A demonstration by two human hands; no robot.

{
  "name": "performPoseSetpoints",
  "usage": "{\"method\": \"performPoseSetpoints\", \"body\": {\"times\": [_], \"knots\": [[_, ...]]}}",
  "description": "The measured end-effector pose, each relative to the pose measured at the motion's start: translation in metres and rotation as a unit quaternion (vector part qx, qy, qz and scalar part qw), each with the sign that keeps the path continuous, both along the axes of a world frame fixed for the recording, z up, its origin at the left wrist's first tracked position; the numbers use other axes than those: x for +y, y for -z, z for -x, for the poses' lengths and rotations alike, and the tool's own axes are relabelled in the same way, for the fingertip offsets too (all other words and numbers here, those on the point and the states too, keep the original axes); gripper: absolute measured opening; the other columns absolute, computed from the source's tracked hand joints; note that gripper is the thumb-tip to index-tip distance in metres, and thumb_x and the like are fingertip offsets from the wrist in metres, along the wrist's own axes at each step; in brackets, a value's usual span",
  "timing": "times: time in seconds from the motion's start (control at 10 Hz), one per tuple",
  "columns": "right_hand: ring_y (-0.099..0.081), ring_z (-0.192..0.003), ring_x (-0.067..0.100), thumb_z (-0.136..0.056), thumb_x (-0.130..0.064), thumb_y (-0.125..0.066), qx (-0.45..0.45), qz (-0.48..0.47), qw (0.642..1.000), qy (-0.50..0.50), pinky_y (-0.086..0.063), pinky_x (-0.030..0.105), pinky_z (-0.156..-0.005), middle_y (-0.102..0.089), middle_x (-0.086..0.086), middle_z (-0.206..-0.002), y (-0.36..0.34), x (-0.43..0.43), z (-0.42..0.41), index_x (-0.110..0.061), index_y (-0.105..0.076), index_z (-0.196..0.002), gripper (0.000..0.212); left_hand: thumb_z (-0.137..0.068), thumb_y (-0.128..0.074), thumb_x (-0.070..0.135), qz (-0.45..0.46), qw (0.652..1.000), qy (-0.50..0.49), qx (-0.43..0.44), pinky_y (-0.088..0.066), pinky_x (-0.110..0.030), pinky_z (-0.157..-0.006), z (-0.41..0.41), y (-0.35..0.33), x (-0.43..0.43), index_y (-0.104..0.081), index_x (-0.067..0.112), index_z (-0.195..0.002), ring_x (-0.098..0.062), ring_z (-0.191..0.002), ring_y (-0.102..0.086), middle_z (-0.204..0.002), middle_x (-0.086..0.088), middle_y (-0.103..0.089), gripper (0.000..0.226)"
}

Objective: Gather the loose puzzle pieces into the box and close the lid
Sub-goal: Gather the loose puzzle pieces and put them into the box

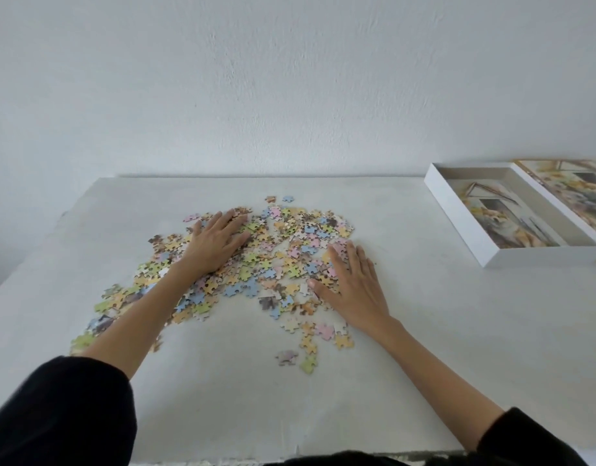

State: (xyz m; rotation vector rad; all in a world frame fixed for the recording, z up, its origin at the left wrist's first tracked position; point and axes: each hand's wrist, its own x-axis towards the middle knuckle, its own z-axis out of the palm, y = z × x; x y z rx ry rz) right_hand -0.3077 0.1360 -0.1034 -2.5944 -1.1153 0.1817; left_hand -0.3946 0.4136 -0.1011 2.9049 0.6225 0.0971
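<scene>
- The puzzle pieces (256,260) lie scattered across the middle of the table (424,314), none in the box yet.
- The left hand (215,240) and right hand (353,287) both rest flat on the pieces, fingers straight, gripping nothing.
- The open box (511,253) sits well apart to the right, by the far edge, its long side running toward the wall; the right hand is nearer.
- The lid (569,186) lies just beyond the box, touching it.
- Bare tabletop between pile and box leaves room to sweep rightward.

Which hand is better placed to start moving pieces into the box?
Probably the right. The right hand lies flat on the right edge of the puzzle pieces, nearer the open box at far right; the left hand rests farther left.
</scene>
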Motion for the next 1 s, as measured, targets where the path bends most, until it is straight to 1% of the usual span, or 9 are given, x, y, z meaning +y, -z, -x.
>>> {"method": "performPoseSetpoints", "body": {"times": [0.1,0.2,0.3,0.4,0.5,0.6,0.7,0.8,1.0], "knots": [[0.018,-0.142,0.023,-0.058,-0.088,0.009,0.008,-0.007,1.000,0.007,0.015,0.033,-0.108,0.017,0.007,-0.155,-0.001,0.006,-0.003,-0.030,0.007,-0.147,0.106,-0.096,-0.019,0.050,0.001,1.000,-0.001,0.002,-0.004,-0.051,-0.116,0.000,-0.001,0.000,-0.016,0.031,-0.147,-0.022,-0.145,-0.007,-0.157,0.001,-0.010,0.054],[0.021,-0.141,0.018,-0.064,-0.085,0.001,0.000,-0.041,0.999,0.003,0.020,0.036,-0.108,0.014,-0.001,-0.155,-0.008,0.001,0.002,-0.033,0.000,-0.147,0.097,-0.096,-0.020,0.050,0.003,1.000,-0.001,0.002,-0.004,-0.051,-0.116,0.000,-0.001,0.000,-0.017,0.031,-0.147,-0.022,-0.145,-0.007,-0.157,0.001,-0.010,0.054],[0.024,-0.140,0.010,-0.066,-0.086,-0.001,0.017,-0.070,0.996,-0.054,0.021,0.037,-0.111,0.014,-0.012,-0.154,-0.014,-0.014,0.016,-0.040,-0.002,-0.145,0.091,-0.096,-0.020,0.050,0.003,1.000,-0.003,0.004,-0.004,-0.052,-0.116,0.000,-0.002,-0.001,-0.017,0.031,-0.147,-0.022,-0.145,-0.007,-0.157,0.001,-0.010,0.054],[0.031,-0.136,0.004,-0.068,-0.084,-0.006,0.016,-0.036,0.993,-0.112,0.021,0.039,-0.112,0.021,-0.015,-0.152,-0.017,-0.027,0.038,-0.045,0.006,-0.142,0.084,-0.097,-0.020,0.049,0.000,1.000,-0.005,0.007,-0.004,-0.052,-0.116,0.000,-0.003,-0.002,-0.017,0.031,-0.147,-0.022,-0.145,-0.007,-0.157,0.001,-0.009,0.054],[0.036,-0.134,0.008,-0.067,-0.083,-0.010,-0.007,0.010,0.989,-0.148,0.024,0.040,-0.110,0.028,-0.013,-0.150,-0.016,-0.030,0.061,-0.040,0.010,-0.143,0.091,-0.097,-0.020,0.049,0.001,1.000,-0.005,0.007,-0.004,-0.052,-0.116,0.001,-0.003,-0.002,-0.017,0.030,-0.147,-0.022,-0.145,-0.007,-0.157,0.000,-0.009,0.054],[0.038,-0.133,0.014,-0.068,-0.083,-0.014,-0.030,0.043,0.982,-0.183,0.024,0.044,-0.110,0.032,-0.009,-0.149,-0.010,-0.022,0.072,-0.037,0.018,-0.142,0.093,-0.097,-0.020,0.049,0.003,1.000,-0.005,0.010,-0.004,-0.052,-0.116,0.001,-0.003,-0.003,-0.017,0.030,-0.147,-0.022,-0.145,-0.007,-0.157,0.000,-0.009,0.054],[0.039,-0.132,0.015,-0.069,-0.082,-0.013,-0.046,0.046,0.981,-0.182,0.025,0.044,-0.108,0.031,-0.006,-0.149,-0.006,-0.007,0.067,-0.035,0.016,-0.143,0.092,-0.097,-0.021,0.048,0.006,1.000,-0.006,0.007,-0.003,-0.052,-0.116,0.001,-0.003,-0.004,-0.017,0.029,-0.147,-0.022,-0.145,-0.007,-0.157,0.000,-0.009,0.053],[0.037,-0.134,0.018,-0.067,-0.082,-0.003,-0.064,0.035,0.982,-0.172,0.024,0.047,-0.109,0.027,-0.004,-0.151,-0.005,0.009,0.056,-0.036,0.015,-0.143,0.091,-0.098,-0.021,0.048,0.004,1.000,-0.009,0.011,-0.004,-0.051,-0.116,0.001,-0.004,-0.005,-0.017,0.030,-0.147,-0.022,-0.145,-0.007,-0.157,0.000,-0.009,0.053],[0.030,-0.138,0.020,-0.071,-0.079,-0.003,-0.066,0.040,0.981,-0.177,0.017,0.044,-0.114,0.023,-0.001,-0.153,-0.003,0.026,0.040,-0.033,0.012,-0.145,0.089,-0.098,-0.020,0.048,-0.002,1.000,-0.012,0.014,-0.004,-0.051,-0.116,0.001,-0.005,-0.006,-0.017,0.030,-0.147,-0.021,-0.145,-0.007,-0.157,0.001,-0.009,0.053]]}}
